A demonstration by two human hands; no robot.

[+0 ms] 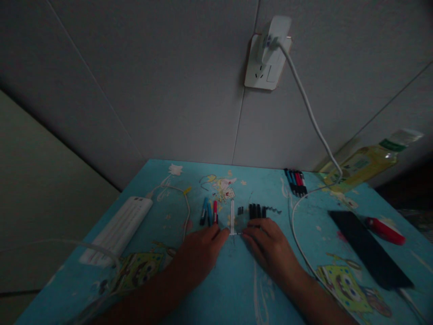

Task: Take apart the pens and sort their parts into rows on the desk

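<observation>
My left hand (204, 246) rests low over the table, its thumb and fingers pressed together at the left end of a thin, short pale piece (237, 234). Opposite it, my right hand (269, 241) is closed, fingertips at the piece's right end. Whether either hand grips it is too dark to tell. A narrow white strip (232, 215) points away from me between the hands. Just beyond my left fingers lie a red pen (215, 210) and two blue pens (204, 212). Several black pens (257, 211) lie beyond my right fingers, which hide their near ends. Small black pieces (240, 210) lie beside them.
A white power strip (118, 230) lies left. A row of pens (296, 182) sits at the back right, near a bottle of yellow liquid (367, 162). A dark flat slab (370, 248) and a red object (385, 231) lie right. A white cable (309, 106) hangs from the wall socket (267, 67).
</observation>
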